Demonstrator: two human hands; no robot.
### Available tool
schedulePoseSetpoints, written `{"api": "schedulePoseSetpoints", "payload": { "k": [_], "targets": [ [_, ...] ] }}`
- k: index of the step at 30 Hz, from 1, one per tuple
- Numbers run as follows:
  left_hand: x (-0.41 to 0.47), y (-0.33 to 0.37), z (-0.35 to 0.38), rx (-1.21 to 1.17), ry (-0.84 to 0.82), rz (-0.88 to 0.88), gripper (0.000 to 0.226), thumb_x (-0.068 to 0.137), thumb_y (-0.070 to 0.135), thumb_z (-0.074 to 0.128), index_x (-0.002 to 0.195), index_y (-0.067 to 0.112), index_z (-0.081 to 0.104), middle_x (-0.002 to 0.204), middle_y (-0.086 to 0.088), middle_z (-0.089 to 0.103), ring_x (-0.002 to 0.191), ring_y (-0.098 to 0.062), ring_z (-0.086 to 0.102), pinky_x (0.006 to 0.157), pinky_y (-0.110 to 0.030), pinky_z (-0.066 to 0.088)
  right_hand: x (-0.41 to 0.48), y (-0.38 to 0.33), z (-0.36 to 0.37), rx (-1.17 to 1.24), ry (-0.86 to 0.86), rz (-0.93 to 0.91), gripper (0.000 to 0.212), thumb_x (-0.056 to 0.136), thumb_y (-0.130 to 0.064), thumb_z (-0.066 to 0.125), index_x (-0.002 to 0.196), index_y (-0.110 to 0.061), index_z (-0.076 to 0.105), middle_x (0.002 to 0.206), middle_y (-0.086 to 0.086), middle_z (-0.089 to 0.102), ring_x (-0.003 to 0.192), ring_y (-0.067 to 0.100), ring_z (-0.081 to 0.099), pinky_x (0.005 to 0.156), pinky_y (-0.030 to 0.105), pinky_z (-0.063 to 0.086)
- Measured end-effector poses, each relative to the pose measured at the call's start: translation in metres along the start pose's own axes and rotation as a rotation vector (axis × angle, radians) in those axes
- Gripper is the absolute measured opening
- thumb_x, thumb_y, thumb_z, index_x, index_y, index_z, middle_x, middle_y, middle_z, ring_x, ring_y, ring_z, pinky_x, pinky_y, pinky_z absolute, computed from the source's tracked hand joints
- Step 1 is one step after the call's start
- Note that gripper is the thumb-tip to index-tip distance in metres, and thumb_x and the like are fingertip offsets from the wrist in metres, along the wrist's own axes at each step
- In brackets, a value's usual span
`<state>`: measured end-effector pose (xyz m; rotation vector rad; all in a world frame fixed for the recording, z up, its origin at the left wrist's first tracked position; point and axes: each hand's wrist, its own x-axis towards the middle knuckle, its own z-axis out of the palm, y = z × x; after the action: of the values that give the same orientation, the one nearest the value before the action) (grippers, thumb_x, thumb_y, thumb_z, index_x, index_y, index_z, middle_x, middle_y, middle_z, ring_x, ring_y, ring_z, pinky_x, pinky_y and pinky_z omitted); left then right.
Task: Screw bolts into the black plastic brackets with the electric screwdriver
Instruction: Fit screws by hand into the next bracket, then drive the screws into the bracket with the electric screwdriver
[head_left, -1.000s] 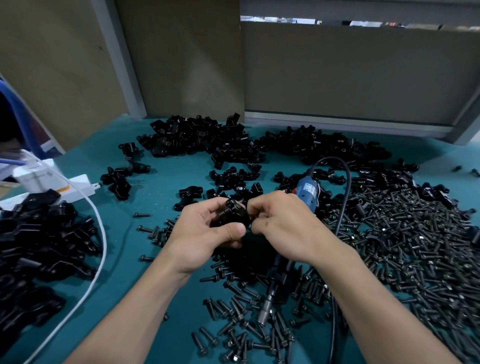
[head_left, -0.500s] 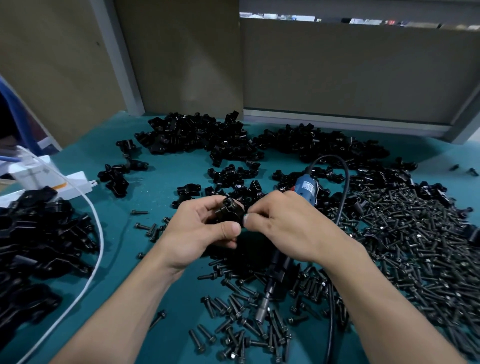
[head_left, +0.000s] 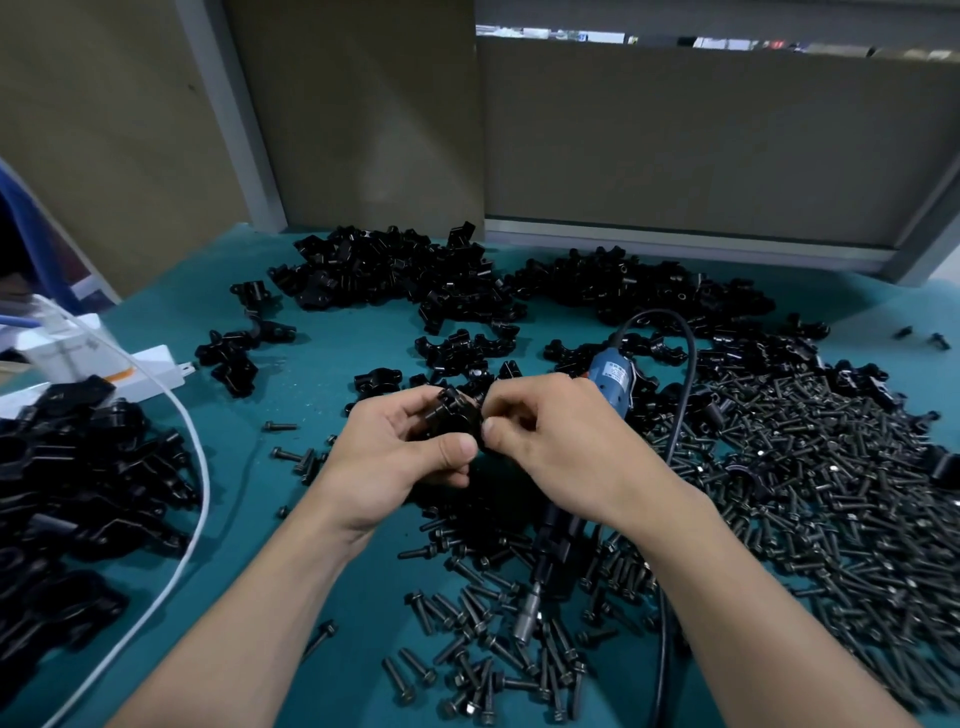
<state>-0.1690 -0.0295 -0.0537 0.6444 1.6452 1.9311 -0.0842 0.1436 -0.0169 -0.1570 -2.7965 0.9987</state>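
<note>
My left hand (head_left: 400, 457) grips a black plastic bracket (head_left: 454, 418) above the middle of the teal bench. My right hand (head_left: 561, 441) meets it from the right, thumb and fingertips pinching at the bracket's right side; whatever they pinch is hidden. The electric screwdriver lies under my right hand: its blue rear end (head_left: 613, 382) sticks out behind the hand, its black body and metal tip (head_left: 527, 618) point toward me among loose bolts. A black cord (head_left: 675, 431) loops off it.
Loose black bolts (head_left: 810, 493) cover the bench's right side and front (head_left: 483, 670). Piles of brackets lie at the back (head_left: 395, 275) and at the left edge (head_left: 78, 483). A white cable (head_left: 192, 467) and a white box (head_left: 104, 364) sit left.
Both hands stay together at the bracket, with only small finger shifts as my right thumb and fingertips work at its side. The view has drifted slightly.
</note>
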Motion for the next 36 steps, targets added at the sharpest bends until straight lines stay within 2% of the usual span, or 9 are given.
{"api": "schedulePoseSetpoints", "payload": {
  "k": [4, 8, 12, 16, 19, 22, 25, 30, 36],
  "targets": [
    [0.000, -0.001, 0.002, -0.011, 0.005, 0.005, 0.031, 0.069, 0.013, 0.084, 0.099, 0.008, 0.077, 0.077, -0.005, 0.071, 0.066, -0.015, 0.068, 0.062, -0.025, 0.060, 0.002, 0.003, 0.006, -0.046, 0.035, 0.035, 0.048, 0.105, -0.040, 0.055, 0.058, -0.027, 0.051, 0.047, -0.005, 0.045, 0.045, 0.011, 0.041, 0.046, 0.029, 0.033],
    [0.000, 0.000, 0.001, -0.007, 0.030, 0.019, 0.027, 0.070, 0.013, 0.084, 0.096, 0.010, 0.078, 0.078, -0.005, 0.073, 0.067, -0.014, 0.069, 0.062, -0.025, 0.060, 0.000, 0.001, 0.011, 0.046, 0.057, 0.056, 0.034, 0.104, -0.039, 0.055, 0.073, -0.026, 0.058, 0.058, 0.001, 0.060, 0.048, 0.011, 0.046, 0.048, 0.029, 0.038],
    [-0.001, 0.000, 0.002, -0.007, 0.023, 0.026, 0.023, 0.071, 0.015, 0.084, 0.093, 0.016, 0.080, 0.079, -0.002, 0.073, 0.068, -0.013, 0.069, 0.062, -0.024, 0.059, 0.002, -0.004, 0.017, 0.004, 0.136, 0.092, 0.052, 0.105, -0.046, 0.050, 0.059, -0.022, 0.049, 0.045, -0.008, 0.047, 0.045, 0.012, 0.042, 0.046, 0.030, 0.031],
    [-0.001, 0.001, 0.000, -0.014, 0.035, 0.015, 0.027, 0.070, 0.014, 0.085, 0.096, 0.013, 0.079, 0.077, -0.002, 0.073, 0.067, -0.015, 0.070, 0.063, -0.025, 0.060, 0.000, -0.003, 0.012, 0.081, 0.099, 0.050, 0.039, 0.104, -0.036, 0.056, 0.068, -0.023, 0.058, 0.056, -0.001, 0.057, 0.051, 0.016, 0.048, 0.055, 0.039, 0.044],
    [0.000, 0.000, 0.001, -0.012, 0.028, 0.012, 0.027, 0.074, 0.010, 0.085, 0.099, 0.011, 0.079, 0.079, -0.003, 0.074, 0.069, -0.016, 0.070, 0.063, -0.026, 0.060, -0.001, -0.005, 0.009, 0.017, 0.164, 0.080, 0.054, 0.103, -0.043, 0.054, 0.057, -0.017, 0.046, 0.044, -0.007, 0.040, 0.043, 0.011, 0.038, 0.050, 0.034, 0.034],
    [0.003, -0.003, 0.001, -0.003, 0.097, 0.039, 0.025, 0.080, 0.004, 0.083, 0.090, 0.027, 0.082, 0.080, -0.001, 0.076, 0.069, -0.016, 0.072, 0.065, -0.025, 0.060, -0.006, -0.004, -0.004, -0.084, 0.286, 0.204, 0.057, 0.101, -0.057, 0.049, 0.057, -0.020, 0.045, 0.043, -0.011, 0.045, 0.044, 0.007, 0.044, 0.050, 0.030, 0.033],
    [0.008, -0.008, -0.004, 0.022, 0.239, 0.049, 0.029, 0.088, 0.000, 0.078, 0.087, 0.029, 0.079, 0.080, 0.005, 0.077, 0.070, -0.014, 0.073, 0.068, -0.022, 0.061, -0.014, 0.003, -0.020, -0.356, 0.301, 0.521, 0.045, 0.098, -0.061, 0.053, 0.084, -0.019, 0.061, 0.067, -0.001, 0.059, 0.061, 0.023, 0.057, 0.054, 0.032, 0.041],
    [0.015, -0.013, -0.003, -0.024, 0.308, 0.024, 0.022, 0.093, 0.002, 0.075, 0.094, 0.025, 0.074, 0.080, 0.008, 0.077, 0.073, -0.013, 0.073, 0.070, -0.022, 0.062, -0.019, 0.006, -0.009, -0.320, 0.174, 0.826, 0.074, 0.087, -0.078, 0.057, 0.113, -0.009, 0.048, 0.093, 0.006, 0.061, 0.077, 0.028, 0.059, 0.061, 0.035, 0.042],
    [0.011, -0.016, -0.003, 0.018, 0.285, -0.007, 0.016, 0.094, 0.005, 0.074, 0.097, 0.021, 0.074, 0.081, 0.011, 0.077, 0.069, -0.009, 0.073, 0.068, -0.023, 0.061, -0.010, 0.004, -0.014, 0.041, 0.253, 0.873, 0.039, 0.077, -0.046, 0.081, 0.086, -0.010, 0.068, 0.073, 0.010, 0.073, 0.049, 0.022, 0.062, 0.048, 0.027, 0.047]
  ]
}}
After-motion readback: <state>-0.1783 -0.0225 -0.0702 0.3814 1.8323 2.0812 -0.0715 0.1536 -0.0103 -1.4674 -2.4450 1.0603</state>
